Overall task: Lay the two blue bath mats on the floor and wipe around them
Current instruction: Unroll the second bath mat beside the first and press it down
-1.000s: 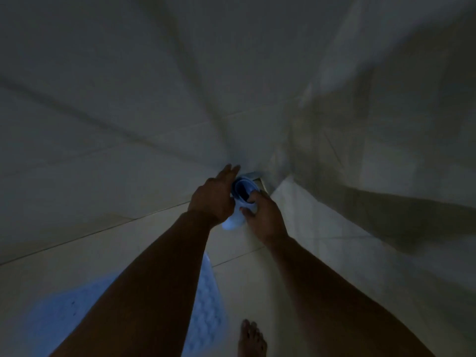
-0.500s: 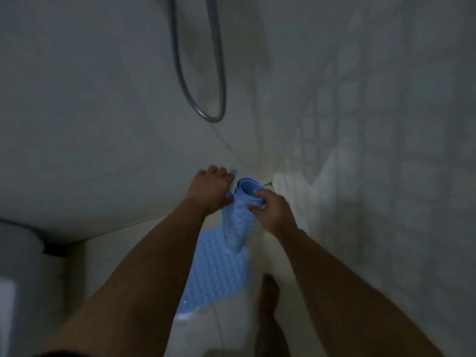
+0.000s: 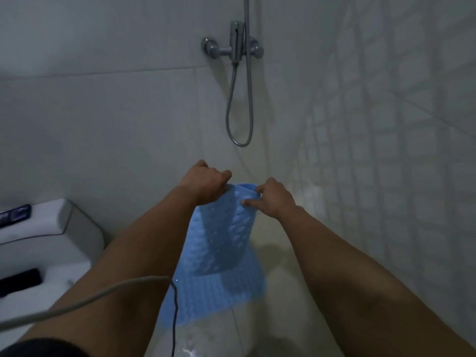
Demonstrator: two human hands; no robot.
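bumpy blue mat hangs above floor mat.

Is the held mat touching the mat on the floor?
Cannot tell. In the head view the held mat, gripped by the left hand and right hand, hangs over the floor mat; its bottom edge overlaps it, so no gap or contact shows.

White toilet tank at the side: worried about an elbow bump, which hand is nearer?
Left. The left hand is on the white toilet tank's side; the right hand is farther away.
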